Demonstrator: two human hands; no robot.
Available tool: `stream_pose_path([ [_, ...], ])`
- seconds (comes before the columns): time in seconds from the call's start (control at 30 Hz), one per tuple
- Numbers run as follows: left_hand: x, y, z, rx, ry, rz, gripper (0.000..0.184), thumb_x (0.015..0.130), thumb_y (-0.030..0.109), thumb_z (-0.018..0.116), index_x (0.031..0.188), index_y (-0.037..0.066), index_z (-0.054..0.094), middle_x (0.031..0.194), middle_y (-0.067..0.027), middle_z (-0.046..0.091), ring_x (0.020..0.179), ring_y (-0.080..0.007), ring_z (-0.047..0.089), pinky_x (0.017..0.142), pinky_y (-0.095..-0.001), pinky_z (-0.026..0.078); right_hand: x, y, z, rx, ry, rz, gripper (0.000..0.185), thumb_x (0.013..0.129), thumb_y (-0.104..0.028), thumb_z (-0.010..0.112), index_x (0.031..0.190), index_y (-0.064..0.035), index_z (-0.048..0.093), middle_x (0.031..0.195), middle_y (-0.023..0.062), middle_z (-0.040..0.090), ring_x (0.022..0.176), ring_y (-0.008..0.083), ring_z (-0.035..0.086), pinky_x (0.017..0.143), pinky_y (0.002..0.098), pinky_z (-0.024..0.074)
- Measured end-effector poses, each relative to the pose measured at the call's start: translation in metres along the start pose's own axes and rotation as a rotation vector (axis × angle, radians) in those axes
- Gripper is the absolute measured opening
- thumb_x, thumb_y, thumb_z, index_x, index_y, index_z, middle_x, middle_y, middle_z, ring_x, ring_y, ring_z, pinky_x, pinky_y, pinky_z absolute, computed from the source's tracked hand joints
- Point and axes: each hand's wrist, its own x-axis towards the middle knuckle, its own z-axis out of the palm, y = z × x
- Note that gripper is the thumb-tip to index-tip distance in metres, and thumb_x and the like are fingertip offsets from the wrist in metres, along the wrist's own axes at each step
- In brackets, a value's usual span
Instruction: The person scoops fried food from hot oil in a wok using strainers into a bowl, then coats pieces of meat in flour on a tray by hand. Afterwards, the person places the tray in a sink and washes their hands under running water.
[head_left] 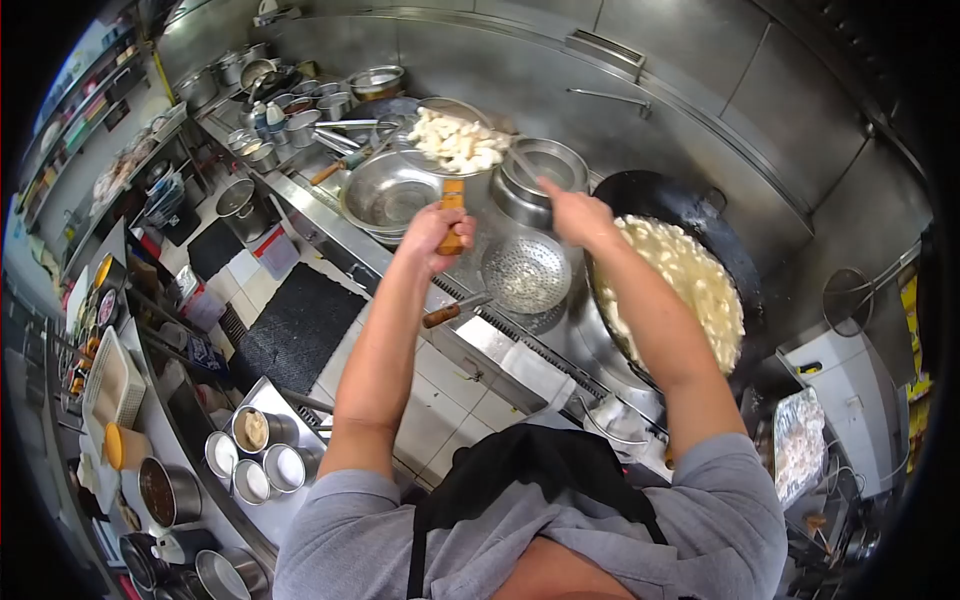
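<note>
My left hand [438, 235] is closed around the orange-brown wooden handle of a strainer [455, 102]. Pale, chunky food pieces [460, 140] are heaped in that strainer, above the back of the counter. My right hand [580, 215] grips a thin metal utensil [524, 163], whose far end reaches toward the heap; its exact kind is unclear. Below my right forearm, a large black wok [735, 250] holds many similar pieces in yellowish oil [690, 275]. A metal pot [545, 165] stands just beyond my right hand.
A steel bowl [400, 195] lies left of my left hand. Between my arms rests a perforated skimmer [525, 272] with a wooden handle. Several small pots and bottles crowd the back left counter. A wire skimmer [848, 302] hangs at right, above a foil-covered tray [800, 440].
</note>
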Motion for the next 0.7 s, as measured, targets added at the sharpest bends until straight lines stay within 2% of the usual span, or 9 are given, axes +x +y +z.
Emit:
stream_pose_path([
  [0.1,0.006,0.036,-0.057,0.117,0.031,0.028,0.019,0.086,-0.004,0.047,0.102,0.003,0.039,0.071,-0.0082,0.048,0.055,-0.0131,0.047,0.046,-0.0289,0.043,0.061,-0.043,0.053,0.234,-0.017,-0.067,0.070,0.082,-0.004,0.046,0.147,-0.0233,0.030,0.121,0.0213,0.060,0.112,0.0360,0.059,0.093,0.0459,0.0472],
  [0.17,0.014,0.048,-0.089,0.617,0.151,0.063,0.021,0.085,-0.005,0.044,0.106,0.001,0.040,0.069,-0.0087,0.049,0.052,-0.0130,0.049,0.044,-0.0281,0.044,0.102,-0.066,0.102,0.408,0.006,-0.109,0.072,0.080,-0.001,0.044,0.148,-0.0207,0.030,0.126,0.0222,0.057,0.114,0.0359,0.058,0.095,0.0453,0.0456],
  [0.2,0.015,0.051,-0.097,0.617,0.151,0.065,0.021,0.085,-0.005,0.044,0.106,0.001,0.040,0.069,-0.0087,0.049,0.052,-0.0130,0.049,0.044,-0.0281,0.044,0.109,-0.079,0.111,0.520,-0.031,-0.089,0.073,0.079,0.000,0.043,0.148,-0.0189,0.030,0.128,0.0216,0.056,0.108,0.0351,0.061,0.089,0.0442,0.0489],
  [0.27,0.014,0.050,-0.115,0.929,0.541,0.002,0.036,0.079,-0.004,0.043,0.115,-0.001,0.042,0.079,-0.0193,0.059,0.068,-0.0269,0.061,0.057,-0.0382,0.051,0.111,-0.100,0.129,0.634,-0.079,-0.069,0.074,0.077,0.002,0.043,0.148,-0.0170,0.030,0.130,0.0210,0.055,0.102,0.0342,0.064,0.082,0.0432,0.0522],
  [0.3,0.025,0.049,-0.137,0.929,0.546,-0.001,0.036,0.079,-0.004,0.043,0.115,-0.001,0.042,0.079,-0.0193,0.059,0.068,-0.0269,0.061,0.057,-0.0382,0.051,0.113,-0.107,0.136,0.706,-0.121,-0.020,0.074,0.077,0.002,0.042,0.148,-0.0154,0.030,0.130,0.0198,0.055,0.092,0.0327,0.066,0.072,0.0419,0.0530],
  [0.4,0.048,0.039,-0.182,1.616,0.749,0.070,0.059,0.082,0.008,0.050,0.135,-0.003,0.027,0.112,-0.0344,0.059,0.112,-0.0426,0.058,0.095,-0.0435,0.045,0.111,-0.113,0.154,0.827,-0.191,0.064,0.077,0.075,0.007,0.039,0.149,-0.0136,0.029,0.123,0.0210,0.058,0.068,0.0291,0.064,0.052,0.0396,0.0481],
  [0.43,0.047,0.041,-0.178,1.624,0.742,0.068,0.059,0.082,0.008,0.050,0.135,-0.003,0.027,0.112,-0.0344,0.059,0.112,-0.0426,0.058,0.095,-0.0435,0.045,0.111,-0.111,0.155,0.871,-0.207,0.094,0.080,0.073,0.011,0.037,0.149,-0.0134,0.028,0.116,0.0235,0.061,0.054,0.0270,0.060,0.042,0.0386,0.0425],
  [0.57,0.038,0.041,-0.177,1.586,0.873,0.058,0.056,0.083,0.008,0.051,0.135,0.002,0.029,0.113,-0.0325,0.060,0.110,-0.0435,0.058,0.094,-0.0459,0.046,0.104,-0.100,0.151,0.907,-0.195,0.105,0.080,0.074,0.011,0.037,0.150,-0.0144,0.026,0.111,0.0225,0.062,0.051,0.0268,0.057,0.041,0.0380,0.0417],
  [0.7,0.028,0.027,-0.163,1.762,0.847,0.080,0.064,0.083,0.006,0.051,0.140,0.009,0.022,0.109,-0.0308,0.062,0.106,-0.0431,0.060,0.090,-0.0487,0.047,0.102,-0.062,0.131,0.869,0.109,0.002,0.077,0.078,0.008,0.041,0.149,-0.0183,0.028,0.099,0.0180,0.062,0.055,0.0213,0.056,0.041,0.0363,0.0414],
])
